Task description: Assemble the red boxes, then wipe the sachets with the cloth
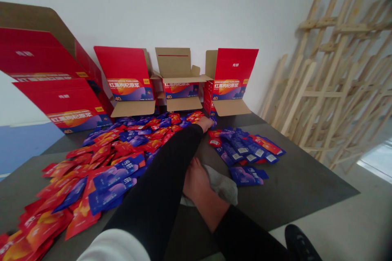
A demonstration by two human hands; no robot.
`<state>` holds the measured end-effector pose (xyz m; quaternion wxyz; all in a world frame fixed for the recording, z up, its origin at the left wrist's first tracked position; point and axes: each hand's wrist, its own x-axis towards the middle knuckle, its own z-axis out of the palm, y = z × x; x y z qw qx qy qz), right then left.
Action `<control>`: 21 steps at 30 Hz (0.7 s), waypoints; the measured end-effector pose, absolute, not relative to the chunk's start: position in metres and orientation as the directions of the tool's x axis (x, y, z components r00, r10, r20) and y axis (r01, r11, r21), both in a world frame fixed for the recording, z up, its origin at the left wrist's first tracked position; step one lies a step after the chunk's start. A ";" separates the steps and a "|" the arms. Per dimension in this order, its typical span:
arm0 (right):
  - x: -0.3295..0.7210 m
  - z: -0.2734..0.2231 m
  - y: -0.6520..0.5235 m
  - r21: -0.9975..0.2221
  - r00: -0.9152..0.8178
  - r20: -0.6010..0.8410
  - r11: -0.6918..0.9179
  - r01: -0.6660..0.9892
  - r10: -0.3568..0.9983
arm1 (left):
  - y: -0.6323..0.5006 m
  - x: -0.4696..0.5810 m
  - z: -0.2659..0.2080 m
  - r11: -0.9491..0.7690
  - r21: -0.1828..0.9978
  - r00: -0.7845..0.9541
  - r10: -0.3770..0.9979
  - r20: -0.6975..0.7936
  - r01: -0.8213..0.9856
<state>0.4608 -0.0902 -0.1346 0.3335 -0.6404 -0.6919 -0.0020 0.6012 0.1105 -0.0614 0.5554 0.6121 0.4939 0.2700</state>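
My left hand (206, 123) reaches far across the table, its fingers closed on a small blue-purple packet (213, 121) in front of the right-hand carton. Closer in, my right hand (196, 180) is closed on a grey cloth (225, 186) that lies on the table; my left sleeve covers part of its fingers. A big spread of red packets (101, 153) and blue packets (114, 189) covers the table's left and middle. To the right of my hands lies a smaller pile of packets (241, 147), with a single blue packet (248, 175) just in front of it.
Open red cartons stand along the back: a left carton (72, 108), a second carton (130, 77), a middle carton (182, 89) and a right carton (231, 77), flaps spread. Wooden easels (324, 73) lean beyond the dark table's (309, 185) right edge. A dark shoe (301, 242) shows below.
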 end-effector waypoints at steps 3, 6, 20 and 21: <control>0.458 -0.126 -0.094 -0.488 0.166 0.421 0.068 0.870 0.892 | 0.102 0.581 -0.047 0.142 0.927 0.336 0.904 -0.264 0.347; 0.457 -0.124 -0.095 -0.503 0.204 0.435 0.048 0.863 0.877 | 0.091 0.550 -0.030 0.165 0.933 0.336 0.901 -0.275 0.320; 0.471 -0.134 -0.095 -0.670 0.456 0.694 0.268 0.692 0.558 | -0.002 0.373 -0.018 0.201 0.970 0.374 0.917 -0.137 -0.138; 0.472 -0.133 -0.096 -0.665 0.450 0.708 0.296 0.686 0.544 | -0.009 0.363 -0.023 0.217 0.956 0.380 0.916 -0.129 -0.200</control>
